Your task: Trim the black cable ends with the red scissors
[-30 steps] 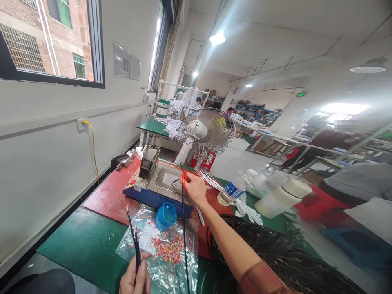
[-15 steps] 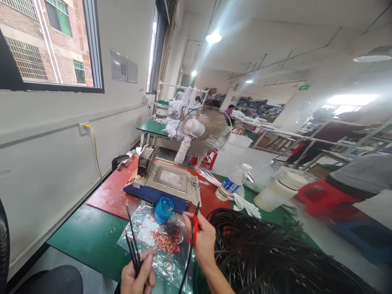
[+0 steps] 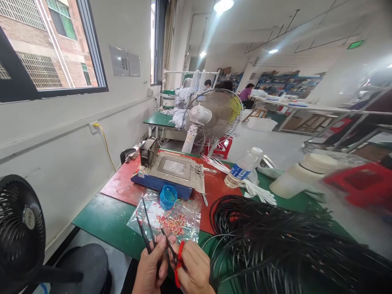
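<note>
My left hand [image 3: 150, 264] is closed around several thin black cables [image 3: 143, 232], whose stripped ends point up and away from me. Close against it on the right is my right hand [image 3: 192, 265], with red-handled scissors [image 3: 179, 269] in its fingers. A dark, slim piece [image 3: 167, 239] sticks up between the two hands; whether it is a cable end or a blade I cannot tell. Beyond the hands lies a clear plastic bag [image 3: 192, 218] strewn with tiny red and yellow scraps [image 3: 174, 223]. A blue round tub [image 3: 168, 198] stands on the bag's far part.
A blue-sided heating unit [image 3: 165, 183] with a small black fan [image 3: 149, 152] sits behind the tub. To the right lies a big bundle of black cables [image 3: 275, 237]. A water bottle [image 3: 241, 169], a cream flask [image 3: 303, 175] and a standing fan [image 3: 214, 116] are farther off.
My right hand has come left and down to meet my left hand, bringing the red-handled scissors along. The view has turned, so a black fan now shows at the left edge.
</note>
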Demonstrator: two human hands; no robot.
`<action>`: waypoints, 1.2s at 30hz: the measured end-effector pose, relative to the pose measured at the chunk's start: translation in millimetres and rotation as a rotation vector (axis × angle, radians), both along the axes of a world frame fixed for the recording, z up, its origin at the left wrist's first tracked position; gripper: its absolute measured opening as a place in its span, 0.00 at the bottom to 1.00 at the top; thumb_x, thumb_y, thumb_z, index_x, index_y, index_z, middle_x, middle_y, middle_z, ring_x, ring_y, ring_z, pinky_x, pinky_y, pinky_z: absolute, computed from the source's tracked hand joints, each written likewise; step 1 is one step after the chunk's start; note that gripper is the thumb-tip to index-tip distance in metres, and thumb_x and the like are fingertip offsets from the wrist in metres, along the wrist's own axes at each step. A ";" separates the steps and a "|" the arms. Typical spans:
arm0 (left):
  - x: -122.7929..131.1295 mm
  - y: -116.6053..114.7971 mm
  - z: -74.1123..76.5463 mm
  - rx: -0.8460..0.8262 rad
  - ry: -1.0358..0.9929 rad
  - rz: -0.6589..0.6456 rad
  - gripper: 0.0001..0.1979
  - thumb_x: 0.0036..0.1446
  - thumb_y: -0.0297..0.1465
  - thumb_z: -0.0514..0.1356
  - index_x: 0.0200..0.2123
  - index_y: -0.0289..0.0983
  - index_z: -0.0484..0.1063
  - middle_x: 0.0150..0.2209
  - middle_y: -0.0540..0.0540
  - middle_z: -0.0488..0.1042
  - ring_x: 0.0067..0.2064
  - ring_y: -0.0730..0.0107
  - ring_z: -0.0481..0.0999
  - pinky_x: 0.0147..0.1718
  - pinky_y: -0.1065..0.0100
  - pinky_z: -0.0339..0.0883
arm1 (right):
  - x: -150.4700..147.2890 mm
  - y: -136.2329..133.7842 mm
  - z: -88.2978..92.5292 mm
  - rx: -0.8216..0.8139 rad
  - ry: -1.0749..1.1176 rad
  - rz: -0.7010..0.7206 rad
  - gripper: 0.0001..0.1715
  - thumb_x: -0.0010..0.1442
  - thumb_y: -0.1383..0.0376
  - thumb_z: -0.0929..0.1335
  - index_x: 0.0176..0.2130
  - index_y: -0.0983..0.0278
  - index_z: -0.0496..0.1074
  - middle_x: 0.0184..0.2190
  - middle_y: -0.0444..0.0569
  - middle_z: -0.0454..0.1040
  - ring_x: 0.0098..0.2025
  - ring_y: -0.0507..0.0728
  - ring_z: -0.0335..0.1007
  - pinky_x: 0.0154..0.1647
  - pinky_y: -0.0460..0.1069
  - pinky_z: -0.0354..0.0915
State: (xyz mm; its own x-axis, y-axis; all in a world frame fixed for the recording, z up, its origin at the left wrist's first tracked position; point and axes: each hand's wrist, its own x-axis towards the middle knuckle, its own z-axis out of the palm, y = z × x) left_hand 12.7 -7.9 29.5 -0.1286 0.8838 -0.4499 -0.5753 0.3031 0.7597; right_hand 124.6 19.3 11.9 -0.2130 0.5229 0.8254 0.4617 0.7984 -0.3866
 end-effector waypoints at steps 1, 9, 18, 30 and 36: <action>-0.4 0.0 0.8 -0.007 -0.002 0.010 0.23 0.40 0.48 0.66 0.29 0.33 0.72 0.07 0.60 0.55 0.12 0.85 0.41 0.11 0.76 0.30 | 2.2 -1.7 -0.1 -0.011 -0.037 0.011 0.14 0.56 0.75 0.59 0.37 0.65 0.70 0.20 0.45 0.64 0.23 0.53 0.57 0.23 0.48 0.51; -7.8 2.8 5.9 -0.003 0.205 0.095 0.21 0.46 0.47 0.63 0.26 0.32 0.72 0.10 0.60 0.51 0.15 0.83 0.43 0.14 0.75 0.34 | 26.5 1.0 12.4 -0.183 -0.205 -0.196 0.13 0.61 0.61 0.61 0.39 0.64 0.71 0.31 0.50 0.72 0.32 0.57 0.61 0.32 0.50 0.52; -6.0 1.0 0.1 0.014 0.219 -0.037 0.21 0.43 0.48 0.63 0.20 0.34 0.68 0.10 0.62 0.47 0.14 0.83 0.39 0.13 0.73 0.32 | 33.8 13.5 17.8 -0.118 -0.421 -0.248 0.15 0.64 0.64 0.59 0.30 0.62 0.69 0.25 0.46 0.69 0.28 0.54 0.56 0.30 0.50 0.45; -4.0 1.2 -1.6 0.007 0.239 -0.111 0.20 0.44 0.46 0.64 0.18 0.33 0.69 0.08 0.61 0.48 0.13 0.84 0.40 0.14 0.72 0.32 | 40.7 23.8 19.8 -0.016 -0.513 -0.215 0.17 0.66 0.63 0.56 0.30 0.64 0.68 0.25 0.46 0.68 0.28 0.55 0.54 0.30 0.50 0.45; -4.0 1.5 -3.1 -0.014 0.254 -0.116 0.20 0.43 0.46 0.64 0.18 0.33 0.70 0.08 0.60 0.49 0.13 0.84 0.40 0.15 0.71 0.31 | 44.6 25.5 18.6 0.020 -0.520 -0.216 0.18 0.65 0.66 0.57 0.28 0.63 0.69 0.23 0.46 0.68 0.28 0.55 0.54 0.30 0.50 0.46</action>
